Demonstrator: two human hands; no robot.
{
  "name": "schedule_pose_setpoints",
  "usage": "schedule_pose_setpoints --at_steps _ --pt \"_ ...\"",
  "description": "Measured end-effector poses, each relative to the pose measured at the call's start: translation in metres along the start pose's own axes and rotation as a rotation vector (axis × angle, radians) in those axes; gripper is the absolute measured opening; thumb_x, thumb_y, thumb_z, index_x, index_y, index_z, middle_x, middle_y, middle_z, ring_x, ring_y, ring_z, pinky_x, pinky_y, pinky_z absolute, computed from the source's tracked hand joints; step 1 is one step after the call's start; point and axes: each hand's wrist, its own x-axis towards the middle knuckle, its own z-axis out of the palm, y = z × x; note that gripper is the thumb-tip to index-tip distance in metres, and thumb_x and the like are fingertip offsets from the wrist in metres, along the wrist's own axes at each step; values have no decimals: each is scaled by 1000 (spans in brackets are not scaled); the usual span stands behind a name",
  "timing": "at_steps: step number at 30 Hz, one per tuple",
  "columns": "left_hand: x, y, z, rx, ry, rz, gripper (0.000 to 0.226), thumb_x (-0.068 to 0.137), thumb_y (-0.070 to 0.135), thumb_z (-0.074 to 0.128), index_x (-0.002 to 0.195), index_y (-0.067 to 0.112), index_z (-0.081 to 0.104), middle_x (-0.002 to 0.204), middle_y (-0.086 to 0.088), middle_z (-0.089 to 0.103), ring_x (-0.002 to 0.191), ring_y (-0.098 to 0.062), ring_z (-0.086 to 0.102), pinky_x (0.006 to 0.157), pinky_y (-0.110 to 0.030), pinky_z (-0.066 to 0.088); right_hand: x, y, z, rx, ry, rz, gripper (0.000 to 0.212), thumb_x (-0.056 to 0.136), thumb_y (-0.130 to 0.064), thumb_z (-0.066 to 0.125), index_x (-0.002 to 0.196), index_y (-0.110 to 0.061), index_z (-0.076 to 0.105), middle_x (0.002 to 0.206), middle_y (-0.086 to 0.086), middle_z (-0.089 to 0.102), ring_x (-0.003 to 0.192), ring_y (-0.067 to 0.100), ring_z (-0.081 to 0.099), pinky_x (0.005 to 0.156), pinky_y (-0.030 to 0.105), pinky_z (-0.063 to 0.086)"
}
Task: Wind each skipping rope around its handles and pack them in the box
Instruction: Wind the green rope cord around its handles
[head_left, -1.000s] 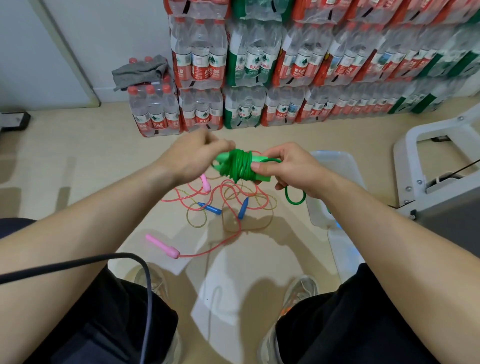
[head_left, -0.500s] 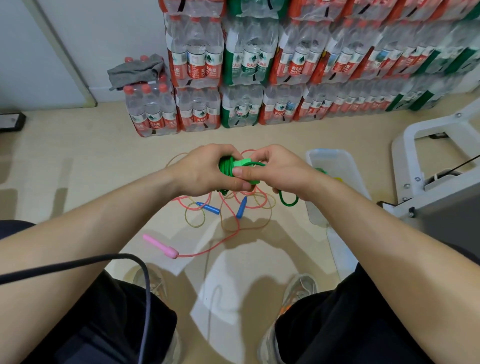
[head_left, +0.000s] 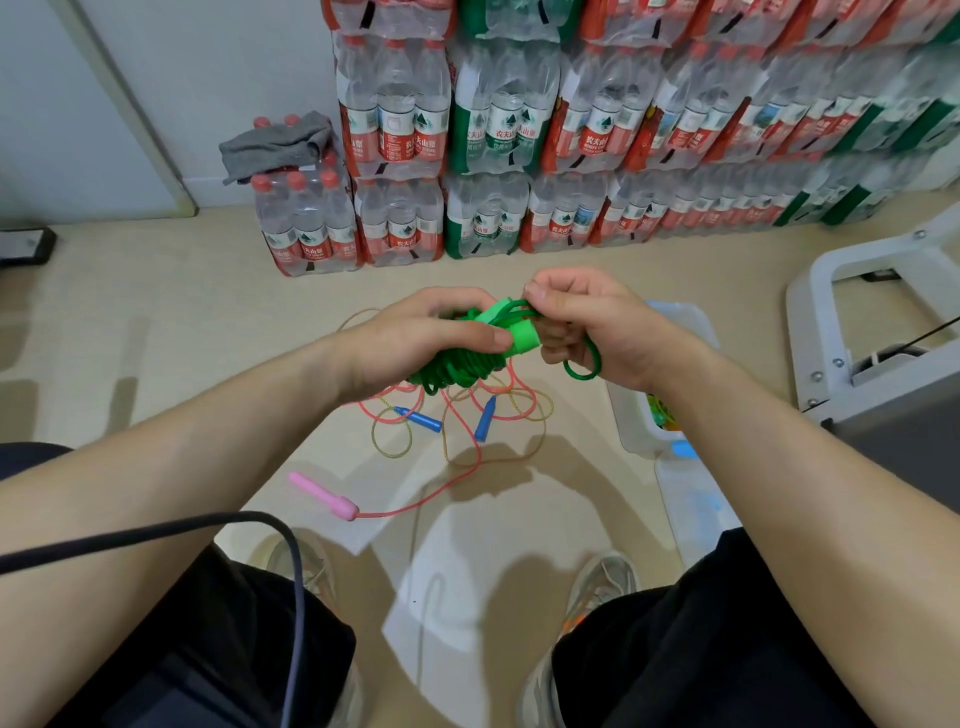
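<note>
- The green rope (head_left: 457, 364) sits wound in a thick bundle around its green handles (head_left: 519, 332), held up in mid-air between your two hands, above the floor (head_left: 156, 322).
- Your left hand (head_left: 415, 338) is closed around the bundle from the 9 o'clock side, thumb pressed along the handle.
- Your right hand (head_left: 597, 327) pinches the rope's last strand at the top of the handles, fingers drawn in tight; a loose green loop (head_left: 584, 364) hangs under that palm.
- Below the bundle, at 6 o'clock, a pink rope (head_left: 467, 441) and a yellowish rope (head_left: 389, 441) lie tangled on the floor, unwound.
- Two blue handles (head_left: 485, 418) lie in the tangle; one pink handle (head_left: 324, 496) lies apart at 7 o'clock.
- The clear box (head_left: 634, 421) stands on the floor at 4 o'clock of the bundle, partly hidden by your right forearm, with something colourful inside.
- Packs of water bottles (head_left: 493, 130) are stacked against the wall at 12 o'clock.
</note>
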Motion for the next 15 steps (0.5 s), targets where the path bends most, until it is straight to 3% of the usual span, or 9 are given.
schedule_pose_setpoints --at_steps 3,5,7,9,13,15 --pt "-1 0 -3 -81 17 10 11 79 26 70 89 22 71 87 -5 69 79 -16 64 70 -28 47 1 5 -1 87 23 -30 13 88 -21 61 76 -17 64 60 -2 50 50 7 37 52 20 32" --pt "-3 1 -3 -106 4 9 13 81 24 68 93 20 71 88 -5 69 79 -15 63 67 -25 48 2 10 -2 136 4 -35 10 82 -24 74 74 -21 69 62 -1 55 51 7 40 53 20 34" --pt "-3 0 -1 -142 -4 20 20 82 23 67 100 14 68 89 -7 68 80 -16 62 65 -23 47 4 16 0 185 -47 -36 21 70 -35 89 75 -25 72 66 -2 59 54 8 45 57 22 38" --pt "-4 0 2 -222 -3 31 27 82 22 64 105 7 65 88 -9 66 78 -17 62 63 -22 47 5 19 1 251 -62 -46 29 63 -40 92 78 -23 73 71 0 61 57 9 51 63 24 43" --pt "-2 0 6 -362 44 -46 34 80 29 59 102 4 64 83 -9 64 68 -14 59 56 -21 45 7 18 9 207 33 -108 23 73 -22 87 87 -17 69 70 1 64 60 11 55 64 28 44" --pt "-2 -2 6 -390 78 -113 32 78 35 58 96 9 65 79 -6 64 65 -14 55 55 -24 40 6 16 16 105 104 -151 12 85 -17 74 91 -14 63 69 0 65 61 13 57 61 27 42"
